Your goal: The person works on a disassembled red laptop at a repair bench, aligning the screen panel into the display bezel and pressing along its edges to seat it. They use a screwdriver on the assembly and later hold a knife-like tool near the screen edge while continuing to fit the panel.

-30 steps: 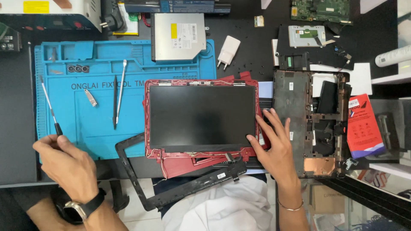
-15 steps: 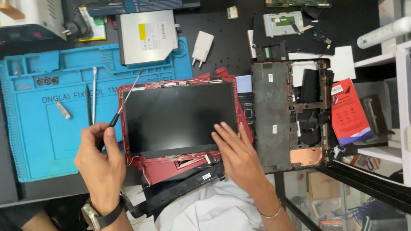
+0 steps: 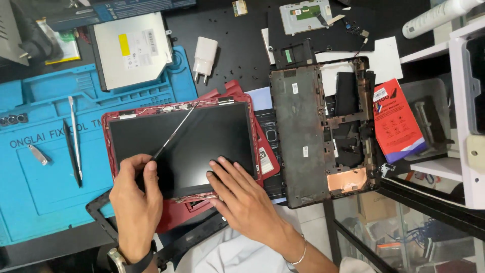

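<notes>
A dark laptop screen panel (image 3: 202, 136) lies in its red lid shell (image 3: 113, 126), partly on the blue repair mat (image 3: 45, 202). My left hand (image 3: 135, 202) grips a thin screwdriver (image 3: 174, 132) whose tip reaches the top edge of the panel near the hinge. My right hand (image 3: 241, 197) rests flat with its fingers spread on the lower right of the panel. A black screen bezel (image 3: 194, 238) lies under the lid toward me.
A black laptop base shell (image 3: 308, 136) lies right of the lid. On the mat rest a metal pry tool (image 3: 75, 136) and tweezers (image 3: 38, 154). Behind stand an optical drive (image 3: 132, 48), a white charger (image 3: 204, 58), a red packet (image 3: 396, 121) and white shelves (image 3: 467, 121).
My left hand has carried the screwdriver from the mat's left side over to the screen panel's top edge. My right hand slid from the panel's right edge onto its lower face. The view shifted right.
</notes>
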